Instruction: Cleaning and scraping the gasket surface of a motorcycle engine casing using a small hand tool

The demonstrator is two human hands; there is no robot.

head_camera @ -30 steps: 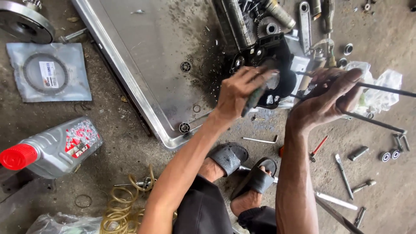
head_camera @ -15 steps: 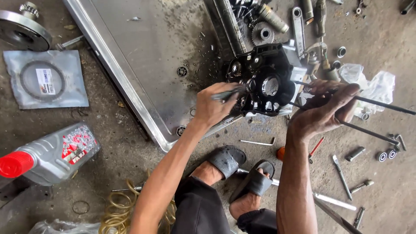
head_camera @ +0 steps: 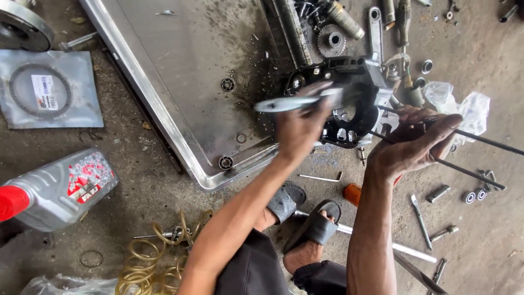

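Note:
My left hand [head_camera: 299,130] grips a flat metal wrench [head_camera: 292,102], blurred by motion, its free end pointing left over the steel tray. Behind it sits a black, greasy engine case [head_camera: 349,93] with long studs [head_camera: 469,136] sticking out to the right. My right hand [head_camera: 412,143] is closed around those studs just right of the case, holding it steady. Both forearms reach up from the bottom of the head view, above my feet in grey sandals [head_camera: 319,224].
A large shallow steel tray [head_camera: 164,104] holds loose bearings. A grey oil bottle with a red cap [head_camera: 52,188] lies at left, a gasket packet [head_camera: 46,90] above it, and coiled yellow hose [head_camera: 155,257] below. Bolts, sockets and tools [head_camera: 436,207] scatter the concrete at right.
My left hand has pulled left and down off the engine case, and now swings the wrench out over the tray. The right hand stays on the studs. The view has shifted slightly.

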